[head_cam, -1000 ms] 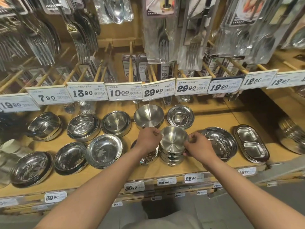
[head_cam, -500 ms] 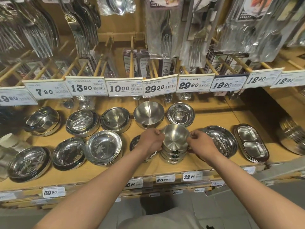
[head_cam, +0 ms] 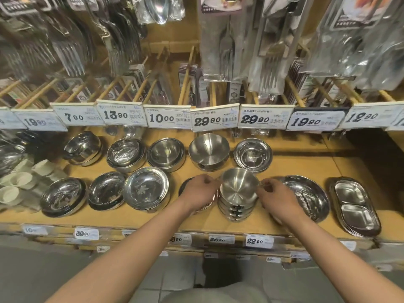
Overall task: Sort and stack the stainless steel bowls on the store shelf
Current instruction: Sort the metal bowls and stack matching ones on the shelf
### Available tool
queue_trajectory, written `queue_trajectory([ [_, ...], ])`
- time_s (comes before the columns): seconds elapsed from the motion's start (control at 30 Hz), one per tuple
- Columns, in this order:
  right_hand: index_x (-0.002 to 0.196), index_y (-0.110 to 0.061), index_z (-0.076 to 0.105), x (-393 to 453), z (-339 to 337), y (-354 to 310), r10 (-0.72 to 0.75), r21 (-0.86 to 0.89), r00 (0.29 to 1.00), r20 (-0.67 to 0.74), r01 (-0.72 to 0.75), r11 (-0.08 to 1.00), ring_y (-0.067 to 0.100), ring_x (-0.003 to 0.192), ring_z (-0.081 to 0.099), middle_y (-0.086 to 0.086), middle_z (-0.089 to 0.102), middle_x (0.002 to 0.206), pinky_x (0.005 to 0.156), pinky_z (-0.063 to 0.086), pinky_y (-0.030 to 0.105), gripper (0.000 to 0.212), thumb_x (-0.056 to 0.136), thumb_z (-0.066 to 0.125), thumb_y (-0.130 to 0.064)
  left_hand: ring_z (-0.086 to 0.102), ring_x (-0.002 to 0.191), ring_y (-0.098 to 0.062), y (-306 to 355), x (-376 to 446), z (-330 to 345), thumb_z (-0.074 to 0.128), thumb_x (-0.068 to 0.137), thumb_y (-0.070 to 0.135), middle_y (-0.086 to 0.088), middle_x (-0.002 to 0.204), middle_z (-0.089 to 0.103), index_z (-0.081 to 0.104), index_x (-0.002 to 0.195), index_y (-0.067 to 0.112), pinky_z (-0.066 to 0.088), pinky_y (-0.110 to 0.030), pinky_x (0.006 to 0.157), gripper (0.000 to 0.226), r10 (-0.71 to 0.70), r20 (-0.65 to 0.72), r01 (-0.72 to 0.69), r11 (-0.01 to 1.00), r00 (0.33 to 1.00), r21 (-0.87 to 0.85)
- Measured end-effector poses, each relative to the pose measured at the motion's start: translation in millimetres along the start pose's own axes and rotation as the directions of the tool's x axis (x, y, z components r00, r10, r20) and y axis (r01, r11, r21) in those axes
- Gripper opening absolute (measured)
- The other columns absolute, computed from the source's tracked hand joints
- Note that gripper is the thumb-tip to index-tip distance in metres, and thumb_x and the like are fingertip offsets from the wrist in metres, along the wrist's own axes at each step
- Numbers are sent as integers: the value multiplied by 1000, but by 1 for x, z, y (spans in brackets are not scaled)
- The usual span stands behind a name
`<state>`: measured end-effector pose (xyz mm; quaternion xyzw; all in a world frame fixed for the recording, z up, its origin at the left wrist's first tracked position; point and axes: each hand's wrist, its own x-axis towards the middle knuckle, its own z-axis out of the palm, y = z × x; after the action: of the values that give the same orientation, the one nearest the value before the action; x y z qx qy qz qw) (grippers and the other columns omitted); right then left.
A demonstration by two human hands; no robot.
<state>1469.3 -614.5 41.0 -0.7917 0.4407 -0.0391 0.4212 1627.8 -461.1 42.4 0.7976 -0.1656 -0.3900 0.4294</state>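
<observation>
A stack of small stainless steel bowls (head_cam: 238,193) stands near the front of the wooden shelf (head_cam: 306,167). My left hand (head_cam: 202,190) pinches the top bowl's rim on its left side, and my right hand (head_cam: 276,196) pinches the rim on its right. Under my left hand a flat steel dish (head_cam: 185,186) is mostly hidden. Behind the stack sit a deep conical bowl (head_cam: 208,150) and a shallow dish stack (head_cam: 252,155).
More bowl stacks (head_cam: 146,189) fill the shelf to the left. A wide plate stack (head_cam: 306,196) and divided oval trays (head_cam: 354,206) lie to the right. Price tags (head_cam: 214,120) and hanging cutlery packs (head_cam: 227,40) overhang the back row. White cups (head_cam: 15,182) stand far left.
Both hands have stayed on the top bowl's rim, and the stack has not shifted on the shelf. The camera has drifted a little to the left.
</observation>
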Motion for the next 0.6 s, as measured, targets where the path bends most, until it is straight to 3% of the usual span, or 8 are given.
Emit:
queue_trajectory([
  [0.03, 102, -23, 58, -3, -4, -2, -45, -9, 998, -45, 45, 999, 18, 83, 60, -3, 63, 90, 66, 43, 29, 16, 95, 62, -37, 62, 68, -15, -3, -5, -8, 62, 78, 55, 6, 76, 67, 64, 86, 21, 47, -27, 64, 35, 7, -21, -7, 1000, 1000, -2],
  [0.13, 98, -22, 59, -13, -15, -14, -252, 18, 949, -187, 260, 965, 15, 76, 54, -2, 61, 87, 60, 39, 21, 8, 95, 63, -27, 70, 83, -17, -22, -18, -42, 62, 95, 33, 4, 91, 74, 71, 97, 21, 61, -33, 76, 15, -27, -131, 19, 998, 991, -58],
  [0.23, 107, -31, 57, -22, -17, -35, -386, 91, 913, -129, 399, 913, -4, 86, 55, -16, 59, 91, 72, 40, 16, 12, 96, 61, -27, 70, 86, -19, -44, -39, -80, 60, 99, 23, -4, 94, 73, 71, 95, 17, 62, -34, 81, 13, -100, -262, 59, 985, 960, -161],
  [0.33, 115, -39, 55, -25, -3, -60, -386, 229, 922, 20, 371, 900, -17, 93, 51, -28, 58, 99, 73, 36, 4, 20, 97, 62, -31, 72, 91, -18, -64, -62, -115, 60, 100, 22, -9, 103, 73, 69, 103, 10, 60, -32, 79, 15, -165, -374, 79, 969, 912, -236],
  [0.4, 110, -40, 58, -24, 16, -75, -333, 267, 937, 103, 296, 917, -14, 89, 53, -29, 59, 97, 70, 35, 2, 20, 95, 64, -28, 69, 101, -23, -74, -72, -133, 59, 101, 21, -11, 108, 71, 67, 108, 8, 59, -33, 81, 17, -197, -418, 91, 962, 887, -259],
  [0.53, 113, -26, 62, -31, 66, -94, -252, 307, 910, 328, 149, 940, 8, 91, 62, -12, 64, 96, 86, 53, 25, 17, 98, 61, -19, 65, 100, -24, -94, -83, -158, 60, 101, 21, -12, 107, 65, 63, 106, 6, 58, -32, 78, 16, -244, -478, 91, 943, 844, -321],
  [0.6, 120, -21, 63, -33, 93, -96, -224, 230, 897, 380, 143, 963, 13, 98, 64, -6, 68, 107, 94, 53, 33, 23, 98, 60, -22, 65, 95, -23, -107, -81, -169, 62, 99, 19, -10, 103, 64, 63, 104, 6, 58, -32, 76, 14, -242, -470, 86, 940, 849, -329],
])
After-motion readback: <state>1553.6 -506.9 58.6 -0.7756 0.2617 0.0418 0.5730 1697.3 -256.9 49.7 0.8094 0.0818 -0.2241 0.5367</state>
